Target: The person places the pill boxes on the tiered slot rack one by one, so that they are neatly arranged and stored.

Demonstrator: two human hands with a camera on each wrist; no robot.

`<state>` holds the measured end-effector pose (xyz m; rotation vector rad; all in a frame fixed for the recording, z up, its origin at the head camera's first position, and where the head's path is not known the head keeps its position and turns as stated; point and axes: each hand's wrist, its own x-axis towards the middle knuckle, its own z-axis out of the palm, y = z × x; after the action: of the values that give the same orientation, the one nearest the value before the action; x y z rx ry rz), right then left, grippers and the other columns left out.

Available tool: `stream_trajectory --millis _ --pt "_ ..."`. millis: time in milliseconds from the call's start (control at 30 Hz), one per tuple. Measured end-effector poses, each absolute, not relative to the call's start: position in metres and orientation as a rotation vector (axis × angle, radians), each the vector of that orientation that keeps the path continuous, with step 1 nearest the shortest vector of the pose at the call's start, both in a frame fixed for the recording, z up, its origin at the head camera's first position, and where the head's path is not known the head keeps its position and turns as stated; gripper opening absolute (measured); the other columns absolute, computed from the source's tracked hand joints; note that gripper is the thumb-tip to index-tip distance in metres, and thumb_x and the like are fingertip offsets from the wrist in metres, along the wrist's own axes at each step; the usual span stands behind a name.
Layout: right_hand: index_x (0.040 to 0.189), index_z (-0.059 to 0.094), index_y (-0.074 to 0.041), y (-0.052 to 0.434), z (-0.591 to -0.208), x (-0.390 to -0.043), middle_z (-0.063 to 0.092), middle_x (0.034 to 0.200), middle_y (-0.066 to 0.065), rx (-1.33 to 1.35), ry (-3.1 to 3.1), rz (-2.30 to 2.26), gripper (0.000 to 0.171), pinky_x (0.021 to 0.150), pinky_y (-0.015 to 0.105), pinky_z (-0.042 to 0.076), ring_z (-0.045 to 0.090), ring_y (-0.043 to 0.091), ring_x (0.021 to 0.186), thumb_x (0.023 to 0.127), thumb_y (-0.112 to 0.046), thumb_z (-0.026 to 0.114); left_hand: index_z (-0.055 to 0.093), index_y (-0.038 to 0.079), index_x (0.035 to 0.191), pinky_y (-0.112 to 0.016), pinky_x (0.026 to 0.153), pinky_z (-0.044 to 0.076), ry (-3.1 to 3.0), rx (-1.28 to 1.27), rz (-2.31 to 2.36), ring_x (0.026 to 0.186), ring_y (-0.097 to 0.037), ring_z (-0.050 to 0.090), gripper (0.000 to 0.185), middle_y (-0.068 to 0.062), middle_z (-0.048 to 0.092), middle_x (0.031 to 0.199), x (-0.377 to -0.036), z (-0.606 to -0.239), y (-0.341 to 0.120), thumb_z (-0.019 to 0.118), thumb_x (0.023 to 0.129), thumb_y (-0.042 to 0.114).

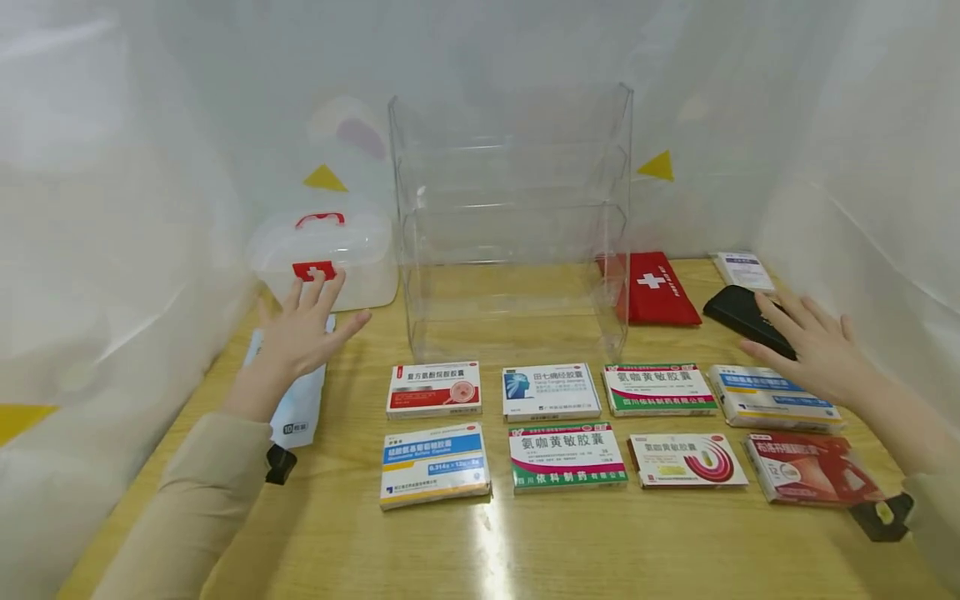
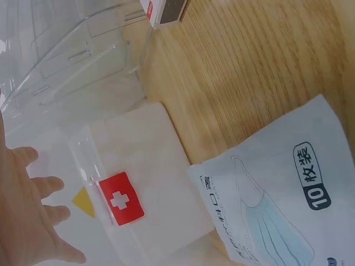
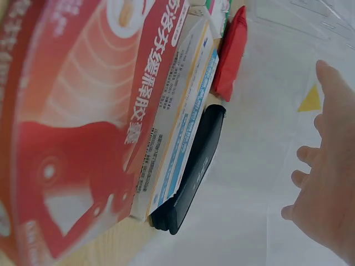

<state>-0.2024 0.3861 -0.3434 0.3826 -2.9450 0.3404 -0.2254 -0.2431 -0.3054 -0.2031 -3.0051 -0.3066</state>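
Beside the right hand [image 1: 813, 350], black case [image 1: 746, 321] lying diagonally, unheld.

You have a light wooden bench [image 1: 570, 542] before you, its varnish catching a bright glare streak near the front edge, and translucent white sheeting [image 1: 112, 167] hangs round it on three sides, dotted with small yellow triangle markers [image 1: 657, 166].

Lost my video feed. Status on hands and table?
Left hand open, above mask packet. Right hand open over black case. Neither holds anything.
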Motion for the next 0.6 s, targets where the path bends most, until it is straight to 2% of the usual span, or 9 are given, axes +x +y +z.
stream_trajectory --millis 133,233,333,400,467,500,567,600 --pt "0.152 0.011 -0.011 0.395 -0.346 -0.184 0.017 0.151 0.032 0.444 -2.868 0.449 0.076 0.107 0.07 -0.004 0.006 0.052 0.138 0.093 -0.031 0.055 0.007 0.019 0.152 -0.074 0.104 -0.005 -3.021 -0.237 -0.43 0.141 -0.048 0.008 0.084 -0.018 0.013 0.157 -0.225 -0.304 -0.236 0.021 0.088 0.071" --pt "0.15 0.014 -0.004 0.4 -0.348 -0.17 0.02 0.147 0.037 0.478 -2.832 0.544 0.075 0.109 0.067 0.003 0.014 0.056 0.134 0.092 -0.023 0.057 0.011 0.015 0.152 -0.067 0.11 0.005 -2.984 -0.252 -0.577 0.141 -0.045 0.014 0.081 -0.017 0.016 0.157 -0.226 -0.306 -0.232 0.022 0.091 0.066" --pt "0.15 0.013 -0.001 0.404 -0.351 -0.154 0.018 0.146 0.04 0.42 -2.846 0.661 0.074 0.106 0.071 0.002 0.01 0.059 0.133 0.092 -0.02 0.057 0.013 0.01 0.151 -0.06 0.113 0.014 -2.928 -0.262 -0.757 0.142 -0.041 0.018 0.077 -0.017 0.018 0.156 -0.227 -0.306 -0.227 0.026 0.094 0.06" --pt "0.15 0.013 -0.002 0.408 -0.354 -0.145 0.018 0.145 0.04 0.368 -2.83 0.746 0.072 0.103 0.074 0.001 0.004 0.048 0.14 0.093 -0.016 0.055 0.014 0.009 0.151 -0.056 0.114 0.017 -2.889 -0.25 -0.864 0.142 -0.039 0.02 0.076 -0.017 0.02 0.156 -0.229 -0.305 -0.223 0.028 0.095 0.058" --pt "0.149 0.018 -0.003 0.413 -0.359 -0.137 0.022 0.156 0.014 0.332 -2.783 0.828 0.067 0.102 0.075 0.0 0.004 0.016 0.147 0.093 -0.013 0.054 0.017 0.009 0.151 -0.056 0.114 0.019 -2.845 -0.219 -0.963 0.142 -0.037 0.021 0.074 -0.016 0.024 0.155 -0.231 -0.303 -0.219 0.029 0.096 0.057" --pt "0.15 0.02 -0.008 0.416 -0.362 -0.134 0.025 0.156 -0.002 0.322 -2.751 0.862 0.065 0.108 0.069 -0.001 0.008 -0.001 0.142 0.094 -0.011 0.053 0.019 0.009 0.15 -0.055 0.114 0.021 -2.821 -0.205 -0.993 0.141 -0.037 0.024 0.072 -0.016 0.026 0.154 -0.232 -0.302 -0.217 0.03 0.096 0.055" --pt "0.148 0.029 -0.017 0.421 -0.368 -0.127 0.033 0.14 -0.029 0.311 -2.681 0.922 0.06 0.12 0.043 0.005 0.019 -0.023 0.124 0.093 -0.006 0.052 0.024 0.008 0.149 -0.053 0.113 0.024 -2.771 -0.188 -1.035 0.14 -0.036 0.028 0.067 -0.016 0.032 0.152 -0.235 -0.301 -0.214 0.03 0.098 0.051" --pt "0.146 0.033 -0.02 0.424 -0.372 -0.124 0.035 0.13 -0.038 0.309 -2.644 0.964 0.058 0.119 0.028 0.009 0.024 -0.027 0.115 0.093 -0.004 0.051 0.028 0.008 0.148 -0.053 0.113 0.026 -2.749 -0.184 -1.044 0.139 -0.035 0.03 0.064 -0.016 0.035 0.15 -0.236 -0.3 -0.212 0.031 0.098 0.049"
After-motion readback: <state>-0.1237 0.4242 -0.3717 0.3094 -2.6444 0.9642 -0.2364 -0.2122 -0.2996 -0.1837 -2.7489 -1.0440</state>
